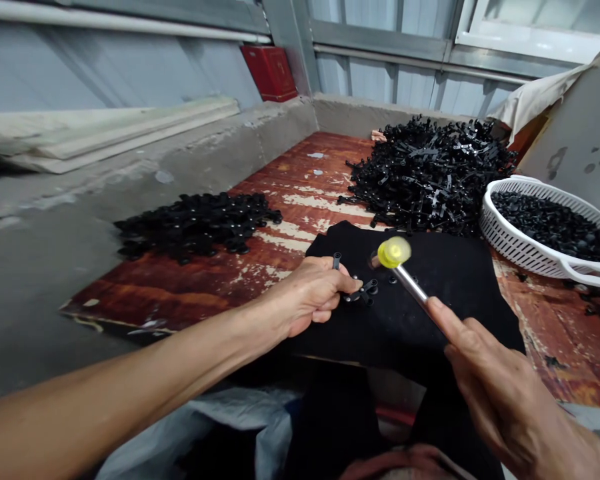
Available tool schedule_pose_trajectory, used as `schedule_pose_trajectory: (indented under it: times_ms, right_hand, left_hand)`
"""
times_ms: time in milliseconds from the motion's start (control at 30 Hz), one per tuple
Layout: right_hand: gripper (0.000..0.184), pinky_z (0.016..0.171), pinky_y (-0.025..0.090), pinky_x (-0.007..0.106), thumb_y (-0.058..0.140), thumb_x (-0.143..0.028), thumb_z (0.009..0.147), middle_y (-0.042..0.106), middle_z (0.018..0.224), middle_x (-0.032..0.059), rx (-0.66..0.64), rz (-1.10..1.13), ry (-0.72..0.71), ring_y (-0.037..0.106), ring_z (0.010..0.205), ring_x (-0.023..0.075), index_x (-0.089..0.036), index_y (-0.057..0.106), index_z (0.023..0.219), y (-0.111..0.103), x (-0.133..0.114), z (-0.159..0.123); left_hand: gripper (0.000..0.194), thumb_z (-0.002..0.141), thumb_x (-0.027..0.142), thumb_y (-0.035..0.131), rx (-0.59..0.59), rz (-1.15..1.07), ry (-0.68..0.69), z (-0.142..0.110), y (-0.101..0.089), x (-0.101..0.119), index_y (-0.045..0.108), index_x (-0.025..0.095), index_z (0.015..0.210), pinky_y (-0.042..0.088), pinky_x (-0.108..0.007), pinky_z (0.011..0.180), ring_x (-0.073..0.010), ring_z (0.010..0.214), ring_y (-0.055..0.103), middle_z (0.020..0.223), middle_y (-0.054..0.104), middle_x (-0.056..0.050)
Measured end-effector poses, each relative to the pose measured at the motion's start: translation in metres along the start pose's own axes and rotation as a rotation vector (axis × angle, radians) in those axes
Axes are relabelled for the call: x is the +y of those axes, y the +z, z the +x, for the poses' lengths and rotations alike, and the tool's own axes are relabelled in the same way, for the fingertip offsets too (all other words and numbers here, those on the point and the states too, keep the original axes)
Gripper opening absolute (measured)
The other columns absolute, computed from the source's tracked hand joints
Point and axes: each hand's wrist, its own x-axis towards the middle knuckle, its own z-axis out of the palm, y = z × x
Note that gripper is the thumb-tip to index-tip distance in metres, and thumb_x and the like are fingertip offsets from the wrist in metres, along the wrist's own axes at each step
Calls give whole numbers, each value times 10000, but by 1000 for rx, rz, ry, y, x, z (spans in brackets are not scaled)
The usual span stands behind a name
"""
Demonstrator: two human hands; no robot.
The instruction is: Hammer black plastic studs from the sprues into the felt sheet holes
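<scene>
Left hand: one, fingers closed, thumb and fingertips gripping a black jointed part with rounded ends, low over the mat. A second black piece shows at the far side of the same hand's knuckles.

Right hand: one, closed around the shaft of a hammer; metal shaft, yellow head. Head to the right of and slightly beyond the gripped part; it is blurred, so whether it touches anything cannot be told.

Black mat: one, laid at the near edge of the table, beneath both the part and the hammer head; a few small dark pieces on it.

Table: reddish-brown top, surface worn to pale patches.

Left pile: black parts, heaped flat, beyond the left forearm.

Far pile: black parts, larger and taller, beyond the mat.

White basket: oval, slotted, at right beside the far pile; filled with small black pieces.

Red box: one, far left corner, against the wall.
</scene>
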Motion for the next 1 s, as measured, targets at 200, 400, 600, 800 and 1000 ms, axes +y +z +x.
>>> schedule_pose_trajectory:
  times_ms: [200,400,600,800,1000]
  right_hand:
    - [744,432,526,246,347,-24,884,610,800,36,-37,-74,12,580,498,151,-253,121,1555,8,5,0]
    - [690,509,554,221,368,-72,926,659,868,48,61,57,33,620,570,148,-265,145,1550,8,6,-1]
    - [653,514,561,243,344,-61,911,641,878,57,-92,15,76,629,552,141,-243,233,1528,11,7,0]
    - [675,490,539,223,349,-65,926,604,818,33,3,33,31,582,520,132,-238,148,1547,12,7,-1]
    - [706,516,552,237,361,-56,918,608,845,45,-18,33,46,592,559,146,-253,123,1554,11,8,0]
  left_hand:
    - [290,750,21,588,-6,-13,9,1,-1,-1,395,191,615,105,-135,304,-7,297,180,391,305,117]
    - [317,764,37,589,-17,-36,-17,0,0,-2,370,198,601,106,-134,300,-7,290,169,379,275,124]
    - [298,740,27,592,-9,-32,3,1,-1,-3,381,199,619,104,-138,309,-8,299,182,404,307,117]
    - [298,724,40,598,-15,-45,-4,0,-2,-2,375,203,611,106,-143,312,-11,300,191,409,313,113]
    - [312,713,34,600,-3,-54,-17,-1,-1,-1,367,206,597,99,-143,313,-9,295,180,408,287,118]
